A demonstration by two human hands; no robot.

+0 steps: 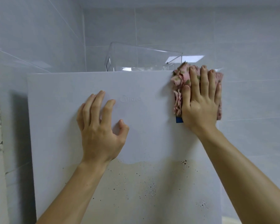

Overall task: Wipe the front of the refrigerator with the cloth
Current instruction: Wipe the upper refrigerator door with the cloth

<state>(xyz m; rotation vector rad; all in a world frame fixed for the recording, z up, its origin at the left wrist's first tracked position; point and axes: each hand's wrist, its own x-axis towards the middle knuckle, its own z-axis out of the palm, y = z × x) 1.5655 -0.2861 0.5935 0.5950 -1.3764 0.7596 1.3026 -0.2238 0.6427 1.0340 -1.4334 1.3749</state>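
The white refrigerator door (58, 120) fills the middle of the view, its top edge near the upper third. My right hand (200, 104) lies flat on a crumpled pink cloth (179, 88) and presses it against the door's upper right corner. A small blue tag shows under the cloth's lower edge. My left hand (100, 126) rests on the door left of centre, fingers spread and bent, holding nothing. The lower half of the door carries a beige stain (136, 188) with dark specks; the upper half looks clean.
A clear plastic container (120, 57) stands on top of the refrigerator. Grey tiled walls (249, 78) run behind and on both sides. A dark gap (21, 126) separates the refrigerator's left side from the wall.
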